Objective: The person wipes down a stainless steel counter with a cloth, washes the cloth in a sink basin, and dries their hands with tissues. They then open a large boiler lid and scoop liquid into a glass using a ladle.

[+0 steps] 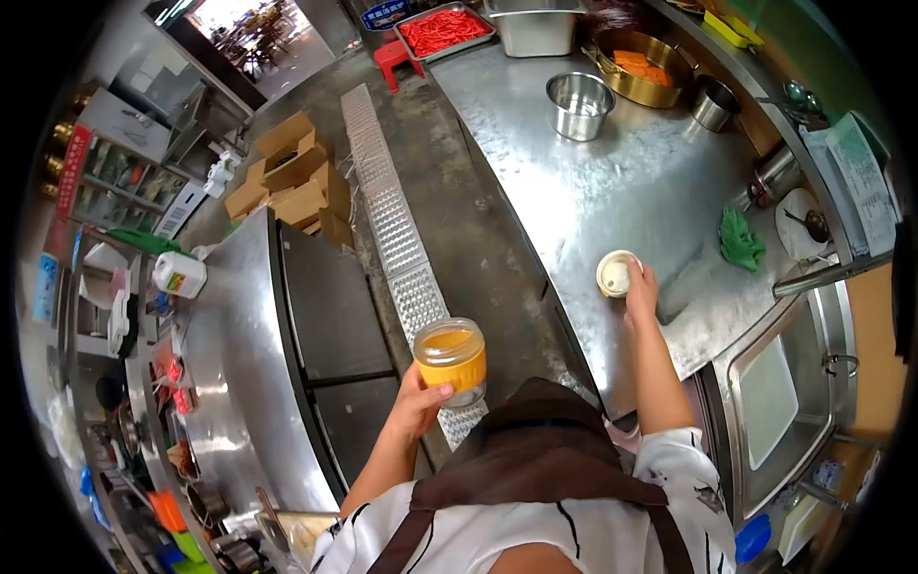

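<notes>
In the head view my left hand (418, 400) is closed around a clear jar (451, 362) with a yellow band and yellow-orange contents, held above the floor between the counters. My right hand (642, 293) grips the side of a small round cream-coloured piece with a yellowish rim (615, 275), over the near edge of the right steel counter (535, 182). Whether that piece is a lid or a shallow tub I cannot tell. A crumpled green cloth (741, 239) lies on the counter to the right of this hand.
A steel pot (580, 105), a brass pan (646, 69) with orange pieces and a tray of red strips (445, 32) stand farther back. At right is a sink (803, 392). Cardboard boxes (296, 177) sit on the floor beyond the left steel counter (239, 354). A metal drain strip (387, 206) runs between.
</notes>
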`<state>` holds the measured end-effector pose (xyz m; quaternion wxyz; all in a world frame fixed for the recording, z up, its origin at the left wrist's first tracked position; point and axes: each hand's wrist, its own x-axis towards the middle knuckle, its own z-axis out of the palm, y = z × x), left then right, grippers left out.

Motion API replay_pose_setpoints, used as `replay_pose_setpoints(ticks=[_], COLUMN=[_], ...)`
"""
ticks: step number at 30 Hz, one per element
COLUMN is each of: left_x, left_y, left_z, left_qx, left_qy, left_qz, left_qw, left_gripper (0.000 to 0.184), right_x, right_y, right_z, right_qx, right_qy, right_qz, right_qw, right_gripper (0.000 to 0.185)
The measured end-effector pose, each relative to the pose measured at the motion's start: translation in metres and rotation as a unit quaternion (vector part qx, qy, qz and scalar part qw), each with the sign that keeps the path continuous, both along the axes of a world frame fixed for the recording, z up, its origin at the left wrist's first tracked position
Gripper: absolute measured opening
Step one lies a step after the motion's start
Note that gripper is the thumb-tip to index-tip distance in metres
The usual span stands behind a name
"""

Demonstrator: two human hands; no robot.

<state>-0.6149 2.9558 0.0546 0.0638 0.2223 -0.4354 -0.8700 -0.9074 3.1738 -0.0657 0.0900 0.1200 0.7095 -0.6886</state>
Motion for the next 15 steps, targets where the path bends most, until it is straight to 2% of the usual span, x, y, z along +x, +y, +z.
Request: replay_pose_setpoints(ticks=[6,7,8,9,11,12,13,14,15], left_x=[-0.039,-0.047,-0.055,-0.063,-0.085,-0.093,-0.105,-0.120,-0.132], left_y=[-0.065,-0.080,-0.094,-0.110,-0.139,-0.151,-0.163,-0.178,-0.191], left_z=[-0.008,-0.005,-0.005,-0.008,-0.011,-0.009,-0.003,0.000,0.001], left_qx=[-0.004,-0.023,-0.040,-0.044,-0.034,-0.022,-0.004,-0.013,-0.017], left_qy=[0.012,-0.005,-0.022,-0.025,-0.035,-0.050,-0.051,-0.044,-0.032], left_qz=[0.040,0.036,0.037,0.028,0.053,0.078,0.091,0.087,0.090], left_qw=[0.999,0.999,0.998,0.998,0.997,0.995,0.995,0.995,0.995], left_gripper=[0.067,0.068,0.068,0.066,0.065,0.064,0.062,0.062,0.062], right_x=[-0.088,-0.102,-0.115,-0.124,-0.119,-0.121,-0.124,-0.132,-0.133], right_y=[-0.039,-0.043,-0.049,-0.060,-0.082,-0.095,-0.110,-0.129,-0.156], right_z=[-0.026,-0.028,-0.029,-0.010,0.043,0.038,0.028,0.021,0.021], right_qx=[0.109,0.301,0.478,0.475,0.539,0.536,0.393,0.232,0.174], right_qy=[0.061,0.143,0.219,0.226,0.396,0.395,0.362,0.321,0.275], right_qz=[-0.006,-0.060,-0.109,-0.112,-0.153,-0.154,-0.082,-0.011,0.045], right_qw=[0.992,0.941,0.844,0.843,0.727,0.730,0.841,0.918,0.944], right_gripper=[0.045,0.044,0.044,0.044,0.041,0.041,0.039,0.037,0.036])
